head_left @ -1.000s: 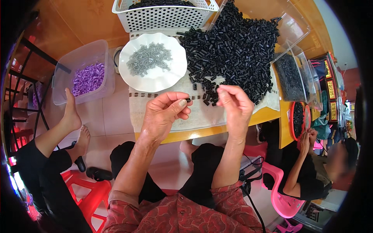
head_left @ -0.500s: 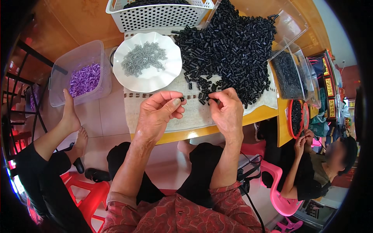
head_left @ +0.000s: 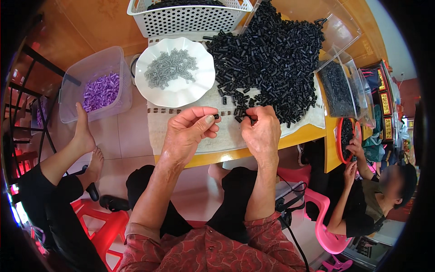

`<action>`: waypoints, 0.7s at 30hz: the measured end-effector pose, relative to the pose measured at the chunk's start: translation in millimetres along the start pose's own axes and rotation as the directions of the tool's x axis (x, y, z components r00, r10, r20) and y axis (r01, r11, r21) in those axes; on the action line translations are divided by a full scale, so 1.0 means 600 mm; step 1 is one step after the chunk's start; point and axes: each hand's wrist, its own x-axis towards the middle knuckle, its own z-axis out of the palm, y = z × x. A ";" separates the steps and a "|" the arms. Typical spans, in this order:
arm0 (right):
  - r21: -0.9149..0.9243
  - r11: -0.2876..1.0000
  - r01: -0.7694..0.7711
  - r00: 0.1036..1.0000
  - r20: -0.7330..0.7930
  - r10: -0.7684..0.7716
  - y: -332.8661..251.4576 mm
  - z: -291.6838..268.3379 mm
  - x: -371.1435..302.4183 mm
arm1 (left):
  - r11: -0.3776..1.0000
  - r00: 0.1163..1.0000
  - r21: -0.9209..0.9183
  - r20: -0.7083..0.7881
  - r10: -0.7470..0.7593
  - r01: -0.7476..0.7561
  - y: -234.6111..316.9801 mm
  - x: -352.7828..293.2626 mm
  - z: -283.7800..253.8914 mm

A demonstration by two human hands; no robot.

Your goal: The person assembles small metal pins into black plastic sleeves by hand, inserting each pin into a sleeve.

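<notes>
Between the thumb and index finger of my left hand (head_left: 188, 133) is a small black plastic piece (head_left: 216, 116), held above the pale cloth (head_left: 217, 138). My right hand (head_left: 263, 131) is at the near edge of a big heap of small black tube-like plastic pieces (head_left: 272, 68). Its thumb and index finger pinch a black piece there, which the fingers partly hide. Left of the heap stands a white scalloped plate (head_left: 199, 93) with small clear plastic parts (head_left: 172, 68) piled on it.
A white perforated basket (head_left: 190, 22) stands behind the plate. Purple pieces fill part of a clear tub (head_left: 68, 102) at left. Clear bins (head_left: 340, 86) stand at right, where a co-worker (head_left: 362, 199) sits by a red round tray (head_left: 344, 140). Red stools (head_left: 106, 229) flank the left side.
The view has shifted slightly. My left hand keeps its black piece, and the right fingers have moved a little among the pieces. One co-worker's hand has risen toward the red tray.
</notes>
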 end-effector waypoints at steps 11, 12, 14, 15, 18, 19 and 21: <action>-0.024 0.999 -0.027 1.000 0.013 0.027 -0.007 0.006 0.000 | 0.999 0.999 -0.034 0.035 0.014 -0.012 -0.004 0.001 -0.005; 0.031 0.999 0.028 0.999 -0.034 -0.026 -0.001 0.008 -0.001 | 0.998 0.999 -0.065 0.048 0.011 -0.008 -0.004 0.002 -0.004; 0.087 0.992 0.087 0.994 -0.080 -0.080 0.000 0.010 -0.001 | 0.997 0.999 -0.074 0.050 0.007 -0.004 -0.004 0.002 -0.003; 0.363 0.932 -0.002 1.000 -0.011 0.006 -0.003 0.008 0.000 | 0.996 0.998 -0.085 0.057 0.001 0.004 -0.003 0.002 -0.003; 0.733 0.666 -0.141 0.989 0.141 0.055 -0.026 -0.005 -0.003 | 0.995 0.998 -0.103 0.066 0.002 0.004 -0.004 0.002 -0.010; 0.835 0.519 -0.181 0.981 0.192 0.034 -0.032 -0.009 -0.004 | 0.995 0.998 -0.104 0.066 0.002 0.005 -0.003 0.002 -0.009; 0.838 0.514 -0.182 0.978 0.209 0.007 -0.032 -0.012 -0.005 | 0.996 0.998 -0.091 0.064 0.018 -0.012 -0.001 0.001 -0.008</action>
